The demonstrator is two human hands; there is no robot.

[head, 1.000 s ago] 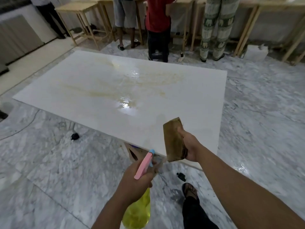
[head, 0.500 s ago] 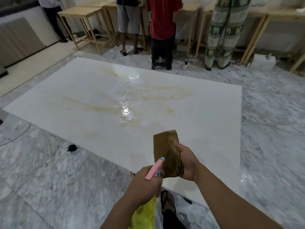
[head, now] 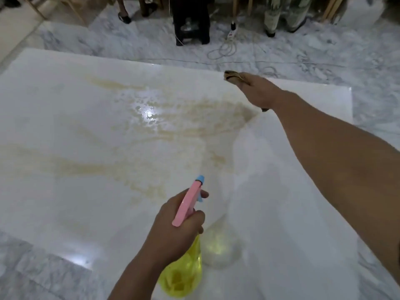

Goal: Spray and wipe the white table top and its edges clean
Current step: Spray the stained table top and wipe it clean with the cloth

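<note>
Left hand (head: 179, 224) wrapped around the neck of a spray bottle (head: 184, 271), one finger curled at the trigger; pink and blue spray head pointing up and away over the counter (head: 65, 191), yellow bottle body hanging below the fist near the near edge. Right hand (head: 259, 92) stretched far forward, fingers closed around a brown cloth (head: 232, 75), cloth down at the surface close to the far edge; exact contact hard to make out.

White, glossy counter filling most of the view. Yellowish-brown smears (head: 108, 167) running in streaks across the left and middle, wet beaded patch (head: 149, 113) around a bright light reflection near the centre. Cleaner-looking white strip below the right forearm, from the cloth toward the near edge.

Beyond the far edge, grey marble floor (head: 129, 40) with a white power strip (head: 232, 32) and looped cable. Feet and legs of several people (head: 190, 18) along the top, beside wooden furniture legs.
</note>
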